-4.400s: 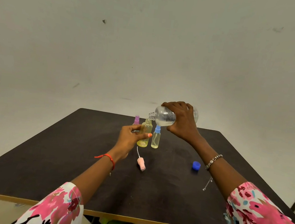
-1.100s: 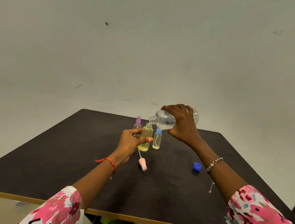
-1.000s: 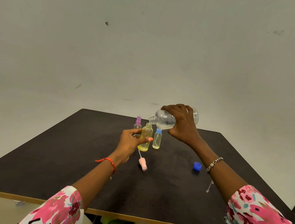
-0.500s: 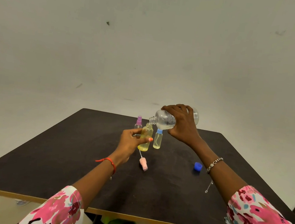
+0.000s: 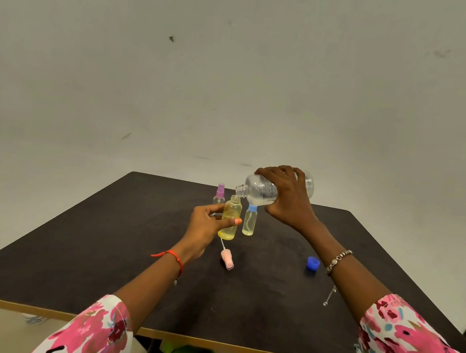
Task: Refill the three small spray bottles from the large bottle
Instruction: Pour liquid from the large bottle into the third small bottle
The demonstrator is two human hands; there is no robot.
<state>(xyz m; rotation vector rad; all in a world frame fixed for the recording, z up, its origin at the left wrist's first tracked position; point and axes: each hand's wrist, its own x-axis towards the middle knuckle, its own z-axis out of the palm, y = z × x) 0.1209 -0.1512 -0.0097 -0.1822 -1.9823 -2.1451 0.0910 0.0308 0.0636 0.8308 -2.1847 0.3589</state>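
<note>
My right hand (image 5: 288,200) grips the large clear bottle (image 5: 259,189), tipped on its side with its open neck just above the mouth of an uncapped yellow spray bottle (image 5: 230,218). My left hand (image 5: 206,225) holds that yellow bottle upright on the dark table (image 5: 100,262), thumb across its front. A small bottle with a blue cap (image 5: 249,220) stands just right of it. A small bottle with a purple spray top (image 5: 220,194) stands behind, partly hidden.
A pink spray head with its dip tube (image 5: 227,257) lies on the table in front of the yellow bottle. A blue screw cap (image 5: 313,263) lies to the right, under my right forearm. The table's front edge is near my sleeves.
Almost nothing has moved over the last second. The large bottle stays tipped over the yellow bottle, held in the same place.
</note>
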